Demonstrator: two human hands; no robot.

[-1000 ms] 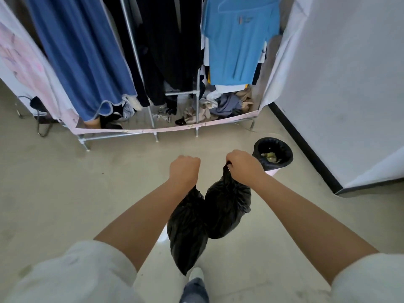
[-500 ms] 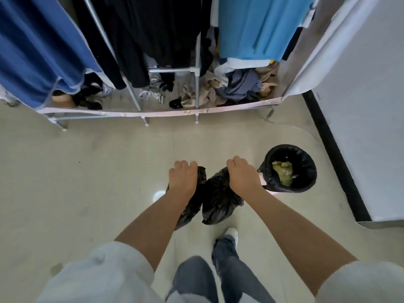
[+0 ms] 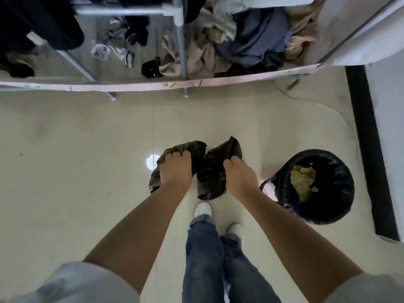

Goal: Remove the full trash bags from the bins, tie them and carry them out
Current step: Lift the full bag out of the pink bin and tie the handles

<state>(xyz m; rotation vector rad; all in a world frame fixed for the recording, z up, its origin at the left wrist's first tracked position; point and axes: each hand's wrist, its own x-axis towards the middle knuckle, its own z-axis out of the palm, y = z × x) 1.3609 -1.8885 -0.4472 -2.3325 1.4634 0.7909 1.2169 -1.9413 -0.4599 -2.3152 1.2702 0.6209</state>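
Left hand (image 3: 175, 171) grip, right hand (image 3: 239, 176) grip: black trash bags (image 3: 211, 169).

No readable writing is showing anywhere in this view. The black trash bags (image 3: 209, 171), the lined bin (image 3: 314, 184) and the heaped clothes (image 3: 240, 40) on the rack's bottom shelf are all showing plain surfaces, with no label, brand, number or sign legible.

Bedroom: clothes rack (image 3: 179, 47), laundry heap (image 3: 240, 42)
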